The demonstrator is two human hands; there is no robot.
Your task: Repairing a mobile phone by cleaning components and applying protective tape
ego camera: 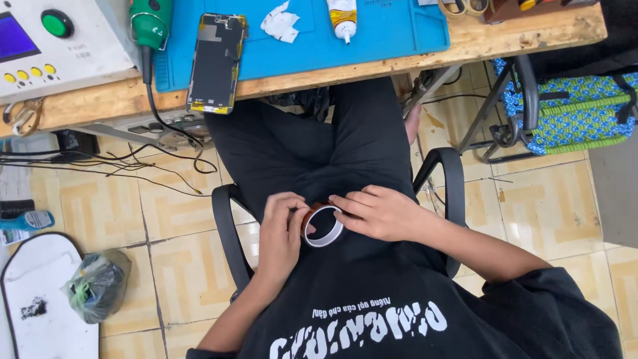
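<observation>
Over my lap I hold a small roll of amber tape [321,226] with a white core. My left hand [280,234] grips its left side, thumb and fingers on the rim. My right hand [380,213] holds the right side, fingertips on the roll's upper edge. I sit in a black chair [226,229], wearing black clothes. On the wooden bench [100,100] above lies an opened phone [216,63], half on a blue work mat [385,33].
On the blue mat lie a crumpled white wipe [280,23] and a glue tube [342,18]. A grey machine with a green button [56,23] stands far left, beside a green tool [150,23]. Cables [119,166] trail over the tiled floor. A bagged bundle [98,284] lies lower left.
</observation>
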